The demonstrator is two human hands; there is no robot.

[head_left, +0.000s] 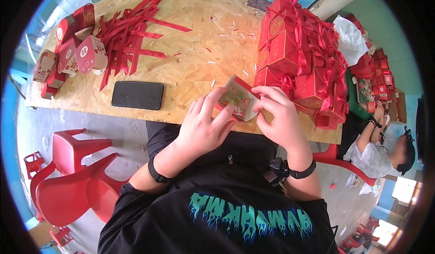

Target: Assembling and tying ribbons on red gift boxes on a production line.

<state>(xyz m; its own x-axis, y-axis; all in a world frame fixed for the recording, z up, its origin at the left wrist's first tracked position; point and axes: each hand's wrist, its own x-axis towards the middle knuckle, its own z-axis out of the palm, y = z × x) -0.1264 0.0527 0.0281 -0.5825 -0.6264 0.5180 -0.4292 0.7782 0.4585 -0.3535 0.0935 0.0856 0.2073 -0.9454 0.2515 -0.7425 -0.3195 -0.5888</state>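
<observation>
A small open gift box (243,84), red outside and pale inside, sits at the table's near edge in front of me. Inside it lie small wrapped pieces, one greenish and others red, too small to name. My left hand (203,121) grips the box's left side, with a finger reaching over the opening. On the other side, the fingertips of my right hand (277,114) pinch the box's right edge and flap. Just right of it rises a stack of closed red gift boxes (283,54) tied with red ribbon.
Left on the wooden table (190,50) are loose red ribbons (131,36), open patterned boxes (90,54) and a black phone (137,95). Small white and red bits lie scattered toward the back. Red plastic chairs (77,190) stand at left. A person (371,156) works at another table on the right.
</observation>
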